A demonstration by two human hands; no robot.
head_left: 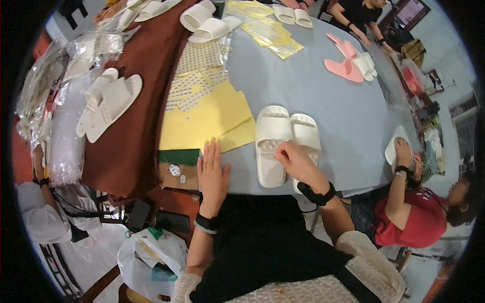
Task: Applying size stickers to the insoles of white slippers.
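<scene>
A pair of white slide slippers lies in front of me on the grey table [348,116]. My right hand [299,160] is over the pair, with fingers curled and fingertips pinched near the strap of the left slipper [272,166]. Whatever the pinch may hold is too small to make out. The right slipper [306,132] is partly hidden behind this hand. My left hand [213,177] rests flat, fingers stretched, at the near edge of a yellow sheet [212,118]. Beyond it are sheets covered with small printed labels [197,58].
White slippers [118,98] and plastic bags [68,136] lie on the brown cloth [136,131] at left. Pink slippers [343,69] are at the far right. A person in red [417,217] handles a white slipper [394,146]. A plastic bag [151,257] stands below left.
</scene>
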